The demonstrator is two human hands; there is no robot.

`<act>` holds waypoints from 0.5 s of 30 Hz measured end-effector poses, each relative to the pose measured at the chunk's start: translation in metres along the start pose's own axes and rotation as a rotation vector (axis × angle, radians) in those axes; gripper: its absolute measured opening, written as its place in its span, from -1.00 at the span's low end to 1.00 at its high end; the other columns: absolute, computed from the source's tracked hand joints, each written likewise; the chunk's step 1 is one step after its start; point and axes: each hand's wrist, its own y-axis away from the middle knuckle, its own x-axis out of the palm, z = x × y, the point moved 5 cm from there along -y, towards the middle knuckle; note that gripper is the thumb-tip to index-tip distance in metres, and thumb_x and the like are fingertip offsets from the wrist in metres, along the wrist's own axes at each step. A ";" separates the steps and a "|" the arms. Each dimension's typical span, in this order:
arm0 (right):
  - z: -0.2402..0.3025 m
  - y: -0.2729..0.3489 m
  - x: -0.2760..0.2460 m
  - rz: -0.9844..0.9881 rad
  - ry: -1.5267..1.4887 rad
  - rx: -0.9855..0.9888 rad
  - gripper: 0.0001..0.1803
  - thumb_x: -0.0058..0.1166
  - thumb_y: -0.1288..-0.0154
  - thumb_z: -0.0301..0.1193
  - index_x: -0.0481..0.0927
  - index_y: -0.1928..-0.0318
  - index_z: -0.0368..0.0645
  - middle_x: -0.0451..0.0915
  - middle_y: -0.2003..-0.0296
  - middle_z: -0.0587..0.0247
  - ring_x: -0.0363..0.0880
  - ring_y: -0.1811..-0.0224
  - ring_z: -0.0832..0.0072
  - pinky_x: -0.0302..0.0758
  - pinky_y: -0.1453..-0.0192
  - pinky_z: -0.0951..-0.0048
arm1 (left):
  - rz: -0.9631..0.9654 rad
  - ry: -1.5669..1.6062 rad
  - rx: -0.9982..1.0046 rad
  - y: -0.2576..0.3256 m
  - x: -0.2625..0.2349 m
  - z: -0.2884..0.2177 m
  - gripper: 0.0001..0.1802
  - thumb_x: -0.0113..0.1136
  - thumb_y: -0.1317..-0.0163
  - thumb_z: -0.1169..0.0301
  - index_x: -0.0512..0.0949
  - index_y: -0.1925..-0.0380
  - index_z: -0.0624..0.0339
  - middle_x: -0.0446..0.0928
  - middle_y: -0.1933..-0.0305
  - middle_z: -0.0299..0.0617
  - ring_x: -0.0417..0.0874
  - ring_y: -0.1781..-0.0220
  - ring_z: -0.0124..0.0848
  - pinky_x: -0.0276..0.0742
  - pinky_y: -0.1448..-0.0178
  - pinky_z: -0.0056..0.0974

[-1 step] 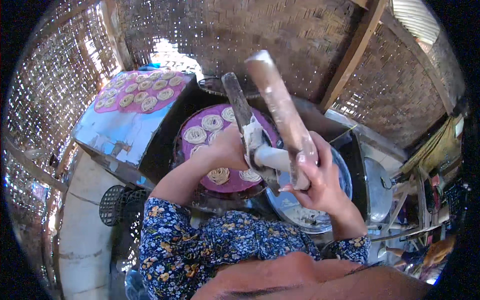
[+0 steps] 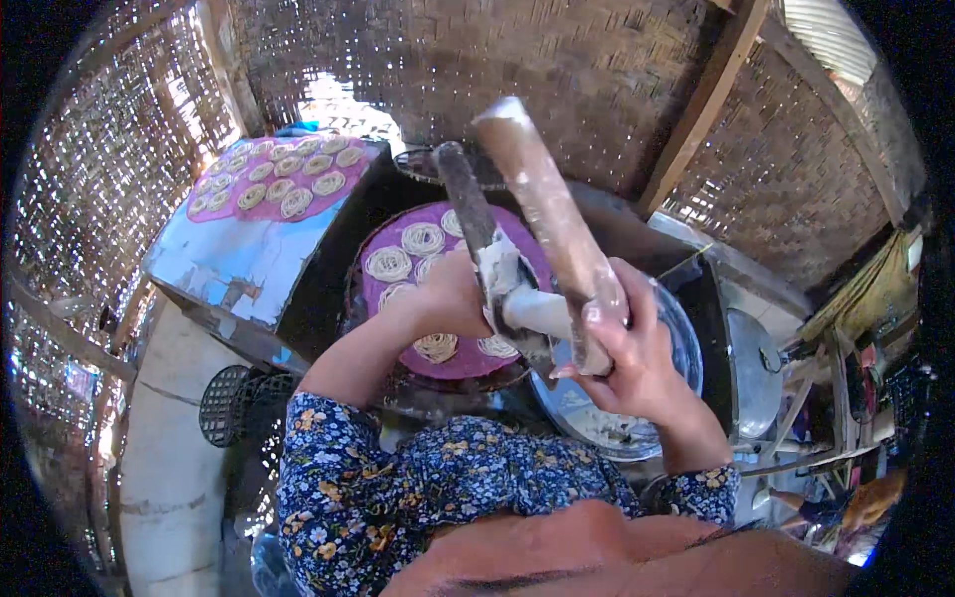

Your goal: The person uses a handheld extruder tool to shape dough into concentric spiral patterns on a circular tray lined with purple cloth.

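A two-part wooden press stands up between my hands. My left hand [image 2: 453, 294] is closed round its dark bar [image 2: 464, 194], with the fingers partly hidden behind the wood. My right hand [image 2: 642, 366] grips the lower end of the paler wooden bar [image 2: 552, 214], thumb and fingers wrapped round it. A whitish cylinder [image 2: 540, 311] joins the two bars, and white paste is smeared on the dark one. Below and behind my left hand lies a round purple-covered tray [image 2: 463, 366] with coiled noodle nests [image 2: 388, 264]. Under my right hand is a metal basin [image 2: 693, 343] with pale residue.
At the far left, a blue-topped box [image 2: 199, 261] carries a pink sheet with several more noodle nests. A round metal lid [image 2: 753, 373] leans on the right. A dark plastic basket [image 2: 227, 406] stands at lower left. Woven walls [image 2: 587, 90] and a wooden post [image 2: 701, 114] enclose the space.
The upper ends of both bars have shifted slightly to the left. My grip on each bar stays the same.
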 end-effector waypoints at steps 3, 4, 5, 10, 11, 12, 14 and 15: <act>0.000 0.001 0.017 0.012 -0.097 0.063 -0.23 0.33 0.31 -0.33 0.30 -0.04 0.28 0.13 -0.03 -0.15 0.37 0.08 -0.09 0.49 0.16 0.19 | -0.073 0.015 0.204 0.016 0.008 0.005 -0.16 0.46 0.47 0.19 0.33 0.03 0.01 0.38 0.00 -0.21 0.34 -0.11 -0.31 0.17 -0.21 -0.22; 0.005 -0.004 0.029 -0.003 -0.122 0.022 -0.21 0.31 0.25 -0.29 0.25 -0.09 0.27 0.13 -0.03 -0.14 0.39 0.10 -0.07 0.50 0.17 0.21 | -0.105 0.230 0.134 0.031 0.003 0.005 -0.17 0.45 0.46 0.21 0.34 0.03 0.00 0.37 -0.02 -0.22 0.33 -0.11 -0.32 0.18 -0.20 -0.21; 0.003 -0.003 0.036 -0.013 -0.119 0.044 -0.21 0.31 0.25 -0.29 0.25 -0.09 0.27 0.13 -0.03 -0.14 0.39 0.10 -0.07 0.50 0.17 0.21 | -0.082 0.234 0.140 0.036 0.007 0.004 -0.17 0.45 0.46 0.21 0.34 0.03 0.00 0.37 -0.02 -0.22 0.33 -0.11 -0.32 0.18 -0.20 -0.21; -0.030 -0.004 0.090 0.140 -0.551 0.130 -0.16 0.20 0.14 -0.11 0.15 -0.17 -0.09 0.15 -0.06 -0.12 0.29 -0.01 -0.04 0.32 -0.05 0.17 | -0.142 0.369 -0.222 0.101 0.024 0.074 -0.22 0.43 0.41 0.21 0.35 0.09 0.20 0.41 0.04 -0.16 0.40 -0.04 -0.33 0.26 -0.14 -0.19; -0.048 -0.004 0.097 0.141 -0.718 0.146 -0.15 0.17 0.12 -0.08 0.13 -0.17 -0.18 0.17 -0.06 -0.11 0.26 -0.04 -0.03 0.23 -0.14 0.17 | -0.112 0.632 -0.142 0.108 0.020 0.069 -0.16 0.43 0.38 0.24 0.27 0.00 0.20 0.38 0.01 -0.19 0.37 -0.04 -0.33 0.26 -0.13 -0.17; -0.076 -0.002 0.106 0.102 -0.508 0.231 -0.19 0.11 0.07 -0.07 0.15 -0.16 -0.21 0.20 -0.06 -0.12 0.23 -0.07 -0.01 0.16 -0.18 0.21 | -0.202 0.750 -0.091 0.135 0.016 0.085 -0.15 0.41 0.35 0.25 0.24 -0.03 0.18 0.35 -0.02 -0.18 0.36 -0.04 -0.33 0.26 -0.13 -0.17; -0.144 0.017 0.117 0.083 -0.184 0.565 -0.30 0.00 -0.04 -0.07 0.22 -0.12 -0.25 0.25 -0.05 -0.14 0.19 -0.12 0.04 0.10 -0.22 0.26 | -0.358 0.984 0.057 0.190 0.011 0.119 -0.14 0.39 0.28 0.28 0.18 -0.09 0.15 0.28 -0.07 -0.16 0.33 -0.05 -0.32 0.26 -0.13 -0.16; -0.180 0.035 0.125 0.098 -0.067 0.814 -0.36 -0.07 -0.09 -0.08 0.27 -0.09 -0.25 0.27 -0.03 -0.15 0.17 -0.14 0.06 0.11 -0.21 0.27 | -0.460 1.090 -0.158 0.196 0.000 0.127 -0.31 0.26 0.17 0.24 0.23 -0.01 0.19 0.29 0.10 -0.19 0.32 0.10 -0.36 0.27 0.02 -0.20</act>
